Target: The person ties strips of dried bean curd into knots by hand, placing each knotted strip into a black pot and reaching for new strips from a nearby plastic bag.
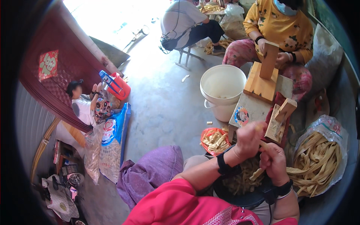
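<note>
Dangling strip [257, 174]: pale yellowish tan, narrow, flattish.

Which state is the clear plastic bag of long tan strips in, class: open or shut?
Open: the clear plastic bag gapes upward, its long tan strips uncovered, some spilling past its edge.

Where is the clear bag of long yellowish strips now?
In the head view, the clear bag of yellowish strips sits toward the right side, right of the person's right hand and dark bowl.
</note>
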### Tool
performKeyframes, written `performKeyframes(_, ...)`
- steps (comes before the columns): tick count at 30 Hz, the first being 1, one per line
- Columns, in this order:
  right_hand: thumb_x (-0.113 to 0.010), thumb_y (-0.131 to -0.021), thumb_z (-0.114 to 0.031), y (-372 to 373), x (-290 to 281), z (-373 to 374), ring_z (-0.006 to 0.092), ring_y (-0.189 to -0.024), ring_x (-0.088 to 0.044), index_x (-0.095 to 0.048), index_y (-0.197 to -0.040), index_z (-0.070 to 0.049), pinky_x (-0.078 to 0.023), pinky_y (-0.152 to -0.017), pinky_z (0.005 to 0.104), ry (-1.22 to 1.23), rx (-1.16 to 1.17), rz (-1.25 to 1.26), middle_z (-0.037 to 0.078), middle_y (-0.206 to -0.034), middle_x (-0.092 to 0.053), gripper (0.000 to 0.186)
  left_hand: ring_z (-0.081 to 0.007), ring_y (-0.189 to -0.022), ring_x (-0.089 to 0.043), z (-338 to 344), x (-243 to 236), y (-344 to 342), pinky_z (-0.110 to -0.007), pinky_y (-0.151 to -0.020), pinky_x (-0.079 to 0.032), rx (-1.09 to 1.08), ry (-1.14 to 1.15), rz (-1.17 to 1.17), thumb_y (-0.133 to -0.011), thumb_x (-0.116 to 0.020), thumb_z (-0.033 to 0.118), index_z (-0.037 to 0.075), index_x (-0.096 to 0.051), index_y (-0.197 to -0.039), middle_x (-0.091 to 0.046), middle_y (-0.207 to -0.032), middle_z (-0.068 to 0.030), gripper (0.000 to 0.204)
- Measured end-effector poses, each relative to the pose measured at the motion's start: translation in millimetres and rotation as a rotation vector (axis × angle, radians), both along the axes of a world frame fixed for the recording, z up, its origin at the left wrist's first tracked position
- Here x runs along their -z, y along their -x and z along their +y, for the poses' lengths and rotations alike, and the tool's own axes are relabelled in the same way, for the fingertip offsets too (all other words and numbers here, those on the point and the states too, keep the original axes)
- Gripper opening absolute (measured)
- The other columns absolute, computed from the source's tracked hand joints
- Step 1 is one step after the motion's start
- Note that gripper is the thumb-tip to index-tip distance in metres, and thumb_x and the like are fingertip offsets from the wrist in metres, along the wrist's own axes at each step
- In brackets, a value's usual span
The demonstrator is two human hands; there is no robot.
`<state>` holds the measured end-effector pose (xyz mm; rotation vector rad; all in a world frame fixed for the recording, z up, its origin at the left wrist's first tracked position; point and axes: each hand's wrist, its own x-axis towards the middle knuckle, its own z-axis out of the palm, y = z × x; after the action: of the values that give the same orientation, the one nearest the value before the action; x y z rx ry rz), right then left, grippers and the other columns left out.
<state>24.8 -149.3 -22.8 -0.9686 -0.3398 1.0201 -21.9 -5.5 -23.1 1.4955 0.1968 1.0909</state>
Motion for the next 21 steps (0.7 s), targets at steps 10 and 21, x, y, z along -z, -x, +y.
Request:
performKeyframes(10, -0.047, -0.091, -0.016, -1, 20, 4, 0.013, -0.066, -0.059, -0.056, -0.089, 0.005, -0.045, -0.059, 0.0296, 0.227, 0.426, -1.207, 0.01, -0.07, -0.06, 0.023, -0.0309, -0.117, -0.05, -35, 22, 13, -0.033, -0.096, -0.039, 0.335, -0.14, 0.32, -0.083, -0.046, 0.006, -0.002, -0.056, -0.115, -0.05, -0.125, -0.0227, 0.035)
performKeyframes(21, -0.048, -0.092, -0.026, -32, 0, -8, 0.0069, -0.039, -0.035, -0.056, -0.079, -0.007, -0.028, -0.039, 0.0222, 0.137, -0.291, 0.093, -0.006, -0.048, -0.036, 0.024, -0.0401, -0.091, -0.055, -9, 10, 11, -0.04, -0.078, -0.047, 0.243, -0.624, 0.096, -0.061, -0.049, -0.007, 0.0, -0.051, -0.074, -0.048, -0.114, -0.0261, 0.015)
